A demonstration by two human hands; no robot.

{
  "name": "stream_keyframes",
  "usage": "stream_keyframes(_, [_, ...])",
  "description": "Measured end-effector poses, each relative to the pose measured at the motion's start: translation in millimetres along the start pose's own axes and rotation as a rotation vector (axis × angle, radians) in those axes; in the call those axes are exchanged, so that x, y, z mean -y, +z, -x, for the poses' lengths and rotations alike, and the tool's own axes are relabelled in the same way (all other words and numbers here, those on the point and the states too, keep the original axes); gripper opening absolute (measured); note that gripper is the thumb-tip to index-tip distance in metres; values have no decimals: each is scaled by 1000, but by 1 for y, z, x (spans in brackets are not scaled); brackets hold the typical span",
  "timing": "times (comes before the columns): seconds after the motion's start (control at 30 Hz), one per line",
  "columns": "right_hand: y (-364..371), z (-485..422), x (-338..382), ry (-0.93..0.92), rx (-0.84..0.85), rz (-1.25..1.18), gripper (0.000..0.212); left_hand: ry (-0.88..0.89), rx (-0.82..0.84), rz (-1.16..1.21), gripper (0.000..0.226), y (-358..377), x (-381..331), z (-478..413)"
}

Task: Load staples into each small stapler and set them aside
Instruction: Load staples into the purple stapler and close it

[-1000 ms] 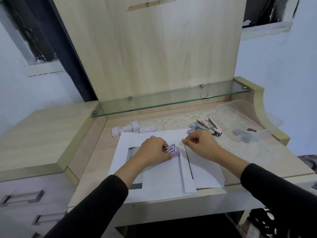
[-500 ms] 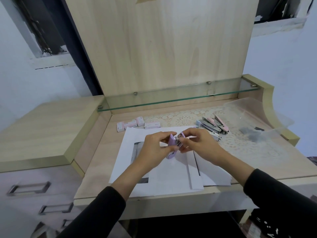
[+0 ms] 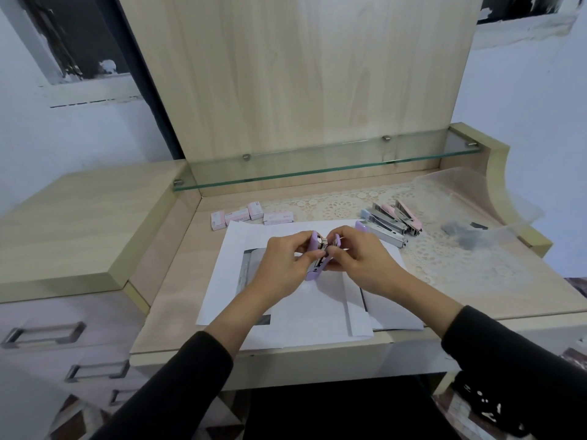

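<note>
A small lilac stapler [image 3: 315, 261] is held open above the white paper sheets [image 3: 305, 312], its metal channel showing. My left hand [image 3: 279, 265] grips its body from the left. My right hand [image 3: 359, 258] pinches its opened top and metal part from the right. Several other small staplers [image 3: 392, 222], pink, blue and lilac, lie open in a pile to the right on the lace mat. Several small pink staple boxes [image 3: 244, 215] lie in a row behind the paper.
A clear plastic bag [image 3: 476, 211] with dark bits lies at the far right. A glass shelf [image 3: 317, 166] runs along the back, under a tall wooden panel. A raised cabinet top with drawers [image 3: 63, 223] stands on the left. The desk's front edge [image 3: 286, 354] is close below the paper.
The lilac stapler was lying on the paper under my left hand; both hands have since lifted it and swung it open between them. The camera has tilted slightly.
</note>
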State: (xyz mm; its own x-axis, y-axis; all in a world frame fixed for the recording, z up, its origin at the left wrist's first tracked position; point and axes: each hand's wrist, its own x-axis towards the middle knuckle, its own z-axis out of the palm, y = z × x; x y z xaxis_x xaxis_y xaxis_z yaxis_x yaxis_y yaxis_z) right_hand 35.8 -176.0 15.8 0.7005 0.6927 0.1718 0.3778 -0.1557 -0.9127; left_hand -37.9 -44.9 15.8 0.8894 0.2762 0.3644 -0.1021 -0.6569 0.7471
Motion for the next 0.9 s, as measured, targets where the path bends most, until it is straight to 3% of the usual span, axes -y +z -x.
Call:
stream_keyframes(0.2, [0, -2, -3, 1, 1, 31, 6, -25, 28, -23, 11, 2, 0, -4])
stream_keyframes(0.37, [-13, 3, -20, 119, -38, -170, 14, -211, -24, 302, 8, -9, 8, -3])
stream_keyframes(0.63, [-19, 1, -23, 121, -19, -235, 7, -234, 10, 390, 18, -10, 15, -4])
stream_keyframes(0.9, [-39, 5, -29, 155, -27, 39, 31, -163, -27, 210, 25, -27, 25, 6])
